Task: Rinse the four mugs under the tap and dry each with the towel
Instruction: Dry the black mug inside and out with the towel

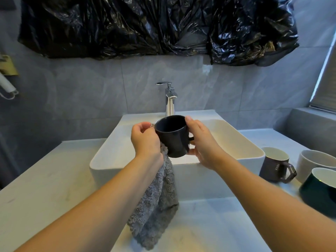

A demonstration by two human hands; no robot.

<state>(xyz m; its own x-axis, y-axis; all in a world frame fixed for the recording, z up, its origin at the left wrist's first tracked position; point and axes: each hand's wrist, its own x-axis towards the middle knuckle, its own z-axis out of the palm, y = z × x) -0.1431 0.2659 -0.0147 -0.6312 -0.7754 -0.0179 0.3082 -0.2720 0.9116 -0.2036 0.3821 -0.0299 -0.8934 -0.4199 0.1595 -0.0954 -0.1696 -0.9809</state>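
A dark mug (172,137) is held upright above the white basin (251,151), its opening tilted slightly toward me. My right hand (200,142) grips it from the right, thumb on the rim, fingers under the base by the handle. My left hand (145,139) clutches a grey fluffy towel (156,206) against the mug's left side; the towel hangs down past my wrist. The chrome tap (170,100) stands behind the basin with no water running. Three more mugs stand on the counter at right: a brown one (272,166), a white one (314,160) and a dark green one (320,190).
The pale stone counter (45,188) runs round the basin. Black plastic sheeting (154,24) covers the wall above. A window ledge (309,128) rises at the right. A white fitting (7,84) hangs on the left wall.
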